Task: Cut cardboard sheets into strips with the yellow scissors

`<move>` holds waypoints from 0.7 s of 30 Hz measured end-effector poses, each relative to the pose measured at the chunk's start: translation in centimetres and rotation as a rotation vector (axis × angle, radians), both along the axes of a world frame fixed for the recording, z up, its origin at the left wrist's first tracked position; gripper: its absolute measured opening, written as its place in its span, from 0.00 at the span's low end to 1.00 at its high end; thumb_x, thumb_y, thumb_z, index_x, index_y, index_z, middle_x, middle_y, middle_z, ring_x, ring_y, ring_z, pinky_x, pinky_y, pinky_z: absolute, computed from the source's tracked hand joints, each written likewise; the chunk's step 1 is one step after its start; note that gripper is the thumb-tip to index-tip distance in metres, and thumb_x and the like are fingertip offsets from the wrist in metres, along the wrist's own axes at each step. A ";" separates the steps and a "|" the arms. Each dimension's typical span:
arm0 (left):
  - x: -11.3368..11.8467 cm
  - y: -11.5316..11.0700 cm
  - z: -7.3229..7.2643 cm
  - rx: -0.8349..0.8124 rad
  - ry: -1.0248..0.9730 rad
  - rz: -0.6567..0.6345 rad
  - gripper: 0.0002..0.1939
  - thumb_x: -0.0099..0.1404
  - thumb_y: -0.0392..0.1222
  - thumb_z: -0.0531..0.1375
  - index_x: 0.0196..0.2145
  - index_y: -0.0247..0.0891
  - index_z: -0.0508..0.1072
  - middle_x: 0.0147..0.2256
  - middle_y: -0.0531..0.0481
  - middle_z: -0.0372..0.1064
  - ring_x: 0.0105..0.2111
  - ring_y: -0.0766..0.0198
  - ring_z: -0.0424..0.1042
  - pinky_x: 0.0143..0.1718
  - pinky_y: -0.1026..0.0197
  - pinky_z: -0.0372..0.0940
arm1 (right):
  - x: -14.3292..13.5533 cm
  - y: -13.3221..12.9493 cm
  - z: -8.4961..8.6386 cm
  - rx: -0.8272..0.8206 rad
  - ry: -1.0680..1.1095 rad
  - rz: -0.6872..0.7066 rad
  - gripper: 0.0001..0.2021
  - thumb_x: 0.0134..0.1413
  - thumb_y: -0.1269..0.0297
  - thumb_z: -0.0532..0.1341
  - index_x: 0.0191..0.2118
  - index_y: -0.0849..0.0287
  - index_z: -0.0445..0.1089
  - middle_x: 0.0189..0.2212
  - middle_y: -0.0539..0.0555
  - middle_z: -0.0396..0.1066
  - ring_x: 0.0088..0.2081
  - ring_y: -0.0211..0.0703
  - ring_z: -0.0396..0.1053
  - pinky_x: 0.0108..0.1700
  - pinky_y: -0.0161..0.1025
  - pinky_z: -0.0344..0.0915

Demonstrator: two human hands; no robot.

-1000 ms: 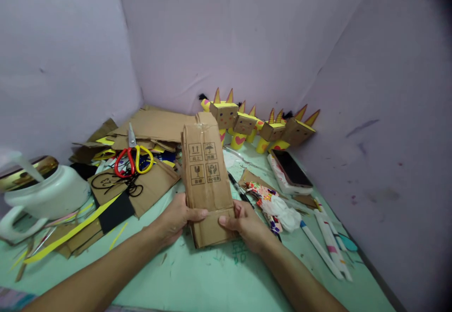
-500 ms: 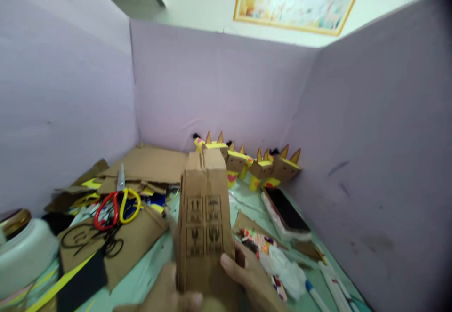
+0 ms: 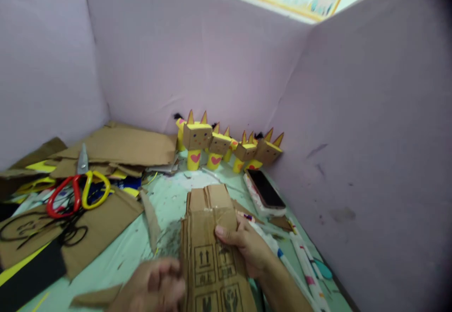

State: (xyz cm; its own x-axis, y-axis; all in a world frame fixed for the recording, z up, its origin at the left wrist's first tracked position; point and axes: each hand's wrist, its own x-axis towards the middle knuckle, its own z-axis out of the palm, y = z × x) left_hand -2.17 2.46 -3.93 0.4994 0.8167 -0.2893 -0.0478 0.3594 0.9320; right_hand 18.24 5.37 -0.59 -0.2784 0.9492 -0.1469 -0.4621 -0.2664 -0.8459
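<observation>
A flattened cardboard box [image 3: 212, 227] with printed black symbols stands out at the bottom centre. My right hand [image 3: 247, 246] grips its right edge, thumb on the front face. Just left of the box is my left hand [image 3: 155, 284], blurred, its fingers curled near the box's left edge; whether it touches or holds anything is unclear. Red and yellow scissors [image 3: 83, 185] lie to the left on top of cardboard scraps [image 3: 109, 227]. Behind the box, several cardboard and yellow paper figures [image 3: 197, 138] with pointed ears stand by the back wall.
A black phone [image 3: 266, 189] rests on a white pack at the right. Markers [image 3: 307, 269] lie near the right wall. Cardboard sheets [image 3: 123, 147] are stacked at the back left, and black paper [image 3: 38, 279] lies at the front left. Lilac panels [image 3: 197, 44] enclose the table.
The view has tilted down and shifted right. The box sits lower, and my right hand now holds it closer to its top. My left hand has moved off the box's lower front.
</observation>
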 end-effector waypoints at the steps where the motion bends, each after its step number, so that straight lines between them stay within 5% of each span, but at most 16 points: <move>1: -0.2 0.7 0.2 0.011 -0.036 0.039 0.24 0.47 0.59 0.66 0.32 0.36 0.73 0.22 0.51 0.69 0.20 0.64 0.68 0.14 0.68 0.59 | -0.3 0.1 -0.3 -0.024 -0.013 0.023 0.22 0.33 0.66 0.71 0.40 0.63 0.70 0.33 0.57 0.76 0.36 0.49 0.74 0.42 0.45 0.66; 6: -0.4 3.1 1.7 -0.093 -0.044 0.281 0.21 0.47 0.55 0.67 0.28 0.32 0.73 0.18 0.54 0.66 0.14 0.75 0.60 0.12 0.74 0.50 | -2.9 0.8 -1.6 -0.107 -0.007 0.182 0.22 0.35 0.67 0.70 0.42 0.63 0.70 0.35 0.57 0.76 0.37 0.49 0.74 0.43 0.46 0.66; 10: -0.3 3.5 2.3 -0.127 -0.139 0.330 0.25 0.42 0.47 0.70 0.36 0.30 0.74 0.26 0.45 0.74 0.27 0.57 0.73 0.27 0.61 0.67 | -4.3 0.5 -1.5 -0.069 -0.010 0.245 0.24 0.38 0.66 0.70 0.45 0.63 0.68 0.37 0.58 0.76 0.38 0.49 0.74 0.44 0.47 0.66; 15: -0.5 3.5 1.7 -0.045 -0.176 0.486 0.22 0.40 0.44 0.70 0.32 0.30 0.75 0.28 0.42 0.76 0.28 0.53 0.74 0.31 0.56 0.68 | -3.7 -0.5 -1.5 -0.074 -0.040 0.265 0.18 0.52 0.61 0.61 0.49 0.62 0.67 0.39 0.59 0.75 0.39 0.46 0.73 0.49 0.47 0.62; 21: -0.5 4.0 0.9 0.040 -0.184 0.636 0.20 0.41 0.44 0.68 0.32 0.32 0.75 0.29 0.47 0.76 0.29 0.58 0.72 0.33 0.58 0.67 | -2.6 -0.3 -1.5 -0.087 -0.240 0.235 0.21 0.48 0.60 0.64 0.49 0.60 0.67 0.41 0.59 0.75 0.41 0.48 0.72 0.50 0.49 0.61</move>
State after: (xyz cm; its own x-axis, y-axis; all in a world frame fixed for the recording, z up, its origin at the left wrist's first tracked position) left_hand -2.66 6.41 -3.03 -0.0454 0.9769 -0.2089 -0.3993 0.1739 0.9002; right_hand 15.67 5.02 -2.07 -0.4358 0.8442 -0.3121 -0.1696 -0.4176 -0.8927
